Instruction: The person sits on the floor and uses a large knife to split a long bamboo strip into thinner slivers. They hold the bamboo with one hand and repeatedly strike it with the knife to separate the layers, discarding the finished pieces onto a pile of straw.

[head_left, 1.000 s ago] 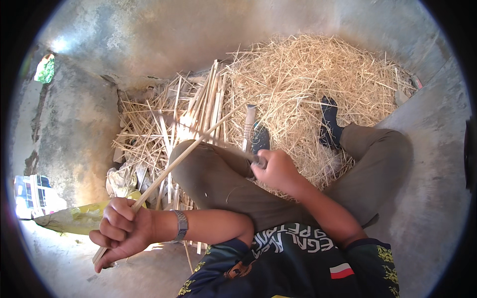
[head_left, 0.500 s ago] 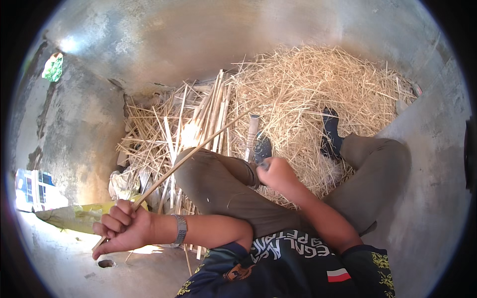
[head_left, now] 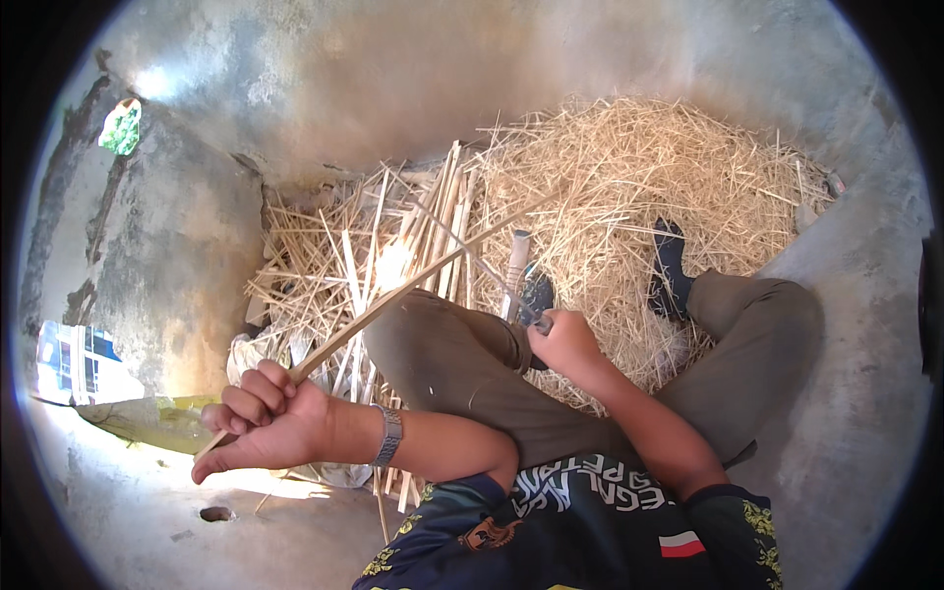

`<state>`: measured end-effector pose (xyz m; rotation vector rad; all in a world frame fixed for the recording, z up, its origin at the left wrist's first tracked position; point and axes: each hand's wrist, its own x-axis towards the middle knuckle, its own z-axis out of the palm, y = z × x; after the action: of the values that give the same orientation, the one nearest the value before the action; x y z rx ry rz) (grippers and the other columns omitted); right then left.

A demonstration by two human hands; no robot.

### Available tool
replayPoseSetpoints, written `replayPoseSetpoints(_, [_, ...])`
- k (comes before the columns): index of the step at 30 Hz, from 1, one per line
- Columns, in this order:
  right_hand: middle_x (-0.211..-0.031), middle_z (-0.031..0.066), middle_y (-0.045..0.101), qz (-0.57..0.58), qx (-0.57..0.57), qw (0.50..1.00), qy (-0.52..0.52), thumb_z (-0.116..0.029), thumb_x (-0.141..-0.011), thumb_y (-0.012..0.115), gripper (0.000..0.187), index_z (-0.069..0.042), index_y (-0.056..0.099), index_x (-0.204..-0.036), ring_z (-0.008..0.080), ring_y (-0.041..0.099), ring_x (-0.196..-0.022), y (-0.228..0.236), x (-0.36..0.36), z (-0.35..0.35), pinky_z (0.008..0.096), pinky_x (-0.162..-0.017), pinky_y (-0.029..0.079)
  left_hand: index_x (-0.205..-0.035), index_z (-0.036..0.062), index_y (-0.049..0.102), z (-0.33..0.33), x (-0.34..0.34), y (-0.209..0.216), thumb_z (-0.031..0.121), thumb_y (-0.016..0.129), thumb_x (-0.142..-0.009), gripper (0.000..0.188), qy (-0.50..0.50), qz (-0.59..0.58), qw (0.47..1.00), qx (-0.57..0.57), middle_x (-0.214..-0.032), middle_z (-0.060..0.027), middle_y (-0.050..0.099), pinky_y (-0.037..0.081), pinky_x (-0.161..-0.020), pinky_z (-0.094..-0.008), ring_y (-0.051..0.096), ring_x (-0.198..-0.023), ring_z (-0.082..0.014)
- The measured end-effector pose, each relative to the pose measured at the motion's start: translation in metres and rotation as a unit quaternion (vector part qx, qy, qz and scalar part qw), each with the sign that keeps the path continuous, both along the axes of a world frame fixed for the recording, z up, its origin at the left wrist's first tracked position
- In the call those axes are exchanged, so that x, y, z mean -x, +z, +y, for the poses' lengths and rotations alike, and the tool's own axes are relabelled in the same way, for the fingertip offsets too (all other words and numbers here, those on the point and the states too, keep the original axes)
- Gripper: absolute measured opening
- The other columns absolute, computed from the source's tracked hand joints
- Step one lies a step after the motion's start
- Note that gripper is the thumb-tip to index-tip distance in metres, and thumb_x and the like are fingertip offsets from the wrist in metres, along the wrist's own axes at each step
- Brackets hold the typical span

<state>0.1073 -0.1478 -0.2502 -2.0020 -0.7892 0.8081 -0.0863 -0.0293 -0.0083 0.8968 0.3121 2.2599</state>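
My left hand (head_left: 261, 418) is closed around the near end of a long bamboo strip (head_left: 369, 317), which slants up and away over my bent knee toward the straw. In my closed right hand (head_left: 565, 344) is the dark handle of a knife (head_left: 490, 272). Its long thin blade points up and left and crosses the strip beyond my knee. Whether the blade touches the strip, I cannot tell. Beside my dark-covered foot (head_left: 537, 292) lies a flat light-coloured piece (head_left: 517, 258), partly hidden by my leg.
A large heap of straw-like shavings (head_left: 659, 167) spreads ahead and to the right. Longer split strips (head_left: 447, 211) lie in a loose pile to its left. Concrete walls (head_left: 393, 79) close in around me. A hole (head_left: 215, 514) is in the concrete at the lower left.
The knife blade now shows lying across the strip; earlier it could not be made out. The whole view has shifted slightly, with my hands and the strip appearing farther right.
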Motion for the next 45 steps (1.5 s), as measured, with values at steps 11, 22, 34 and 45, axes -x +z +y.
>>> replayPoseSetpoints(11, [-0.073, 0.0199, 0.070, 0.059, 0.038, 0.996, -0.055, -0.030, -0.083, 0.066, 0.027, -0.006, 0.074, -0.093, 0.0377, 0.070, -0.072, -0.015, -0.021, 0.005, 0.0462, -0.069, 0.056, -0.069, 0.0156, 0.035, 0.016, 0.018, -0.010, 0.079, 0.042, -0.091, 0.068, -0.023, -0.002, 1.000, -0.010, -0.051, 0.0050, 0.016, 0.011, -0.042, -0.0272, 0.010, -0.043, -0.0085])
replayPoseSetpoints(22, [-0.076, 0.0206, 0.071, -0.048, -0.048, 0.998, -0.001, -0.027, -0.082, 0.066, 0.025, -0.003, 0.073, -0.085, 0.0399, 0.069, -0.069, -0.017, 0.004, 0.005, 0.0459, -0.067, 0.056, -0.066, 0.0192, 0.027, 0.018, 0.043, -0.021, 0.077, 0.043, -0.092, 0.066, -0.305, 0.035, 0.924, -0.228, -0.047, 0.0071, 0.017, 0.013, -0.042, -0.0254, 0.010, -0.041, -0.0065])
replayPoseSetpoints(34, [-0.063, 0.0161, 0.063, -0.073, -0.146, 0.985, 0.061, -0.023, -0.083, 0.066, 0.023, 0.000, 0.067, -0.078, 0.0304, 0.062, -0.057, 0.007, 0.017, -0.005, 0.0401, -0.059, 0.050, -0.066, 0.0191, 0.028, 0.005, 0.025, -0.012, 0.074, 0.044, -0.094, 0.064, -0.351, 0.048, 0.883, -0.307, -0.045, 0.0081, 0.023, 0.014, -0.038, -0.0232, 0.014, -0.037, -0.0043])
replayPoseSetpoints(45, [-0.076, 0.0172, 0.071, -0.015, -0.031, 0.999, -0.028, -0.030, -0.085, 0.066, 0.025, -0.007, 0.075, -0.091, 0.0337, 0.071, -0.071, -0.022, -0.009, 0.009, 0.0438, -0.070, 0.056, -0.070, 0.0149, 0.041, -0.003, 0.020, 0.000, 0.080, 0.045, -0.089, 0.068, -0.064, -0.003, 0.996, -0.054, -0.052, 0.0044, 0.019, 0.019, -0.040, -0.0269, 0.014, -0.043, -0.0086])
